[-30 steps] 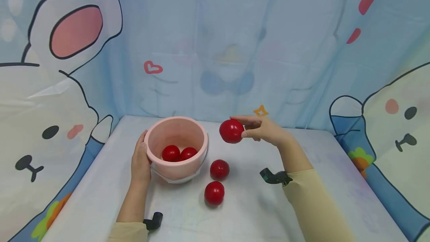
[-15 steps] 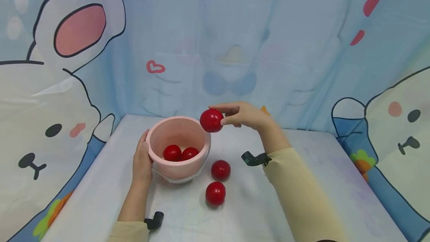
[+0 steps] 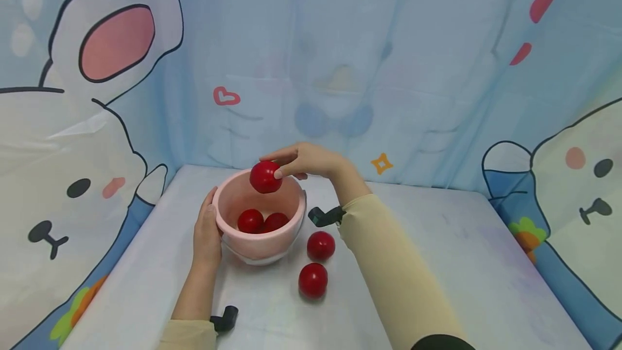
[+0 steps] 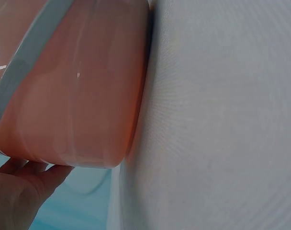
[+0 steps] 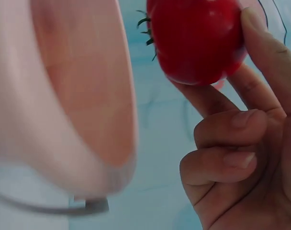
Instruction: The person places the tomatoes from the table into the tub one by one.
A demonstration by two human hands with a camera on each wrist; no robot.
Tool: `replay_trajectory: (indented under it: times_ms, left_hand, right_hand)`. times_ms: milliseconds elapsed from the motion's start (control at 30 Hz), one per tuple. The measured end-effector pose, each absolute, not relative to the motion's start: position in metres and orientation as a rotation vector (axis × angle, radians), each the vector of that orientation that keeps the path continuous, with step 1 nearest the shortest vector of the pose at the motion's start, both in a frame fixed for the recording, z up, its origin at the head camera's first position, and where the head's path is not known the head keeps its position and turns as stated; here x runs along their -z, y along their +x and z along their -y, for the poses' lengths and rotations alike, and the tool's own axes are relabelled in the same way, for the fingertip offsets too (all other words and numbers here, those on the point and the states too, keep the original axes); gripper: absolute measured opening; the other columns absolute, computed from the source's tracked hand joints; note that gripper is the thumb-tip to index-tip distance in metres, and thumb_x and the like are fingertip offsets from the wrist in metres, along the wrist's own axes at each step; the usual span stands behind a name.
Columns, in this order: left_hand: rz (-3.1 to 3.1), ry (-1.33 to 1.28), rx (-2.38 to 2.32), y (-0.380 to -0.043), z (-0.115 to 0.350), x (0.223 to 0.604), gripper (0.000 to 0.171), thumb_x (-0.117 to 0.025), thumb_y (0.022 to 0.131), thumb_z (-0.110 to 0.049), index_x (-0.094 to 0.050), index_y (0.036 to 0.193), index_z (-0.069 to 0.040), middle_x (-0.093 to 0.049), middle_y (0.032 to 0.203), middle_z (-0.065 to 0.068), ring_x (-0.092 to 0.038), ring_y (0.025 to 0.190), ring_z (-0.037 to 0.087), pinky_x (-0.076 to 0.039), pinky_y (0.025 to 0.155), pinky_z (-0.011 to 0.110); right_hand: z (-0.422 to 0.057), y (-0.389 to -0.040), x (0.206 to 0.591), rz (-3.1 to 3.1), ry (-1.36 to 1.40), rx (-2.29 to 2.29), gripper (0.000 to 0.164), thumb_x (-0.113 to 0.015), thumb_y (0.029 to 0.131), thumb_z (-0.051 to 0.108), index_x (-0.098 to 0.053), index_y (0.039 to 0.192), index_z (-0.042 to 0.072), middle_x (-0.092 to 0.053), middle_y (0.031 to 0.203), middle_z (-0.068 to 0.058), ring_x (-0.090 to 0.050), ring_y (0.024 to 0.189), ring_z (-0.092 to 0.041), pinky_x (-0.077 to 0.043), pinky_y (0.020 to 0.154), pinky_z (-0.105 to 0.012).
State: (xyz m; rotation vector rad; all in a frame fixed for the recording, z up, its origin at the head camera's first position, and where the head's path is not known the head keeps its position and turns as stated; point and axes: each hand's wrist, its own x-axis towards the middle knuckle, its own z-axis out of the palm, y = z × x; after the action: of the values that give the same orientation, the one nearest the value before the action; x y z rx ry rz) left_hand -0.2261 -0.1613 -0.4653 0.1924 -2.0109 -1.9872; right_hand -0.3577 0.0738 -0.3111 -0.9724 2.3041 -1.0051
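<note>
My right hand (image 3: 306, 160) pinches a red tomato (image 3: 264, 177) between thumb and fingers, over the mouth of a pink bucket (image 3: 259, 244). In the right wrist view the tomato (image 5: 198, 40) shows thin green sepals facing the bucket rim (image 5: 121, 177), and two fingers stay folded below it. At the bucket's left side, my left hand (image 3: 207, 236) holds the wall, its thumb near the rim; in the left wrist view its fingers (image 4: 52, 177) lie against the wall. Two tomatoes sit inside, one (image 3: 250, 221) left of the other (image 3: 275, 222).
Two more tomatoes rest on the white table, one (image 3: 320, 246) just right of the bucket, the other (image 3: 313, 280) nearer to me. A pale handle (image 4: 28, 55) hangs down the bucket's side. A blue cartoon curtain (image 3: 413, 96) closes off the back and sides.
My right hand has carried its tomato leftward, from right of the bucket to over its opening. The left hand keeps its hold on the bucket, and the other tomatoes stay put.
</note>
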Motion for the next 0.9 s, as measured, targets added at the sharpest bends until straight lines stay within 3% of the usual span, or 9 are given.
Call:
replay_trajectory:
  times_ms: [233,533,767,900]
  left_hand:
    - [2.021,0.208,2.003,-0.225,0.157,0.464,0.047,-0.043,0.100,-0.051,-0.034,0.146,-0.052,-0.037,0.153,-0.021,-0.034,0.144,0.013,-0.044,0.110,0.049]
    - [2.007,0.157,2.014,-0.227,0.152,0.465,0.046,-0.040,0.101,-0.052,-0.035,0.147,-0.050,-0.037,0.154,-0.020,-0.036,0.143,0.013,-0.043,0.111,0.048]
    - [2.006,0.163,2.019,-0.225,0.150,0.464,0.045,-0.041,0.101,-0.050,-0.035,0.146,-0.051,-0.036,0.154,-0.020,-0.035,0.143,0.013,-0.043,0.111,0.048]
    - [2.017,0.169,2.021,-0.225,0.149,0.463,0.046,-0.040,0.101,-0.050,-0.034,0.147,-0.050,-0.035,0.156,-0.019,-0.033,0.145,0.013,-0.042,0.112,0.047]
  right_hand:
    - [-0.044,-0.359,0.319,-2.272,-0.947,0.893,0.045,-0.074,0.084,0.043,-0.064,0.128,0.040,-0.071,0.108,0.003,-0.051,0.062,-0.027,-0.048,0.059,-0.033]
    - [-0.026,-0.361,0.332,-2.259,-0.937,0.777,0.044,-0.075,0.084,0.040,-0.066,0.127,0.034,-0.070,0.108,0.003,-0.050,0.060,-0.018,-0.048,0.058,-0.028]
    - [-0.013,-0.359,0.342,-2.244,-0.926,0.712,0.044,-0.077,0.082,0.042,-0.067,0.124,0.036,-0.069,0.106,0.005,-0.060,0.087,-0.027,-0.057,0.081,-0.046]
    - [-0.008,-0.357,0.346,-2.249,-0.894,0.652,0.041,-0.078,0.081,0.042,-0.067,0.120,0.034,-0.068,0.099,0.004,-0.056,0.084,-0.018,-0.056,0.076,-0.034]
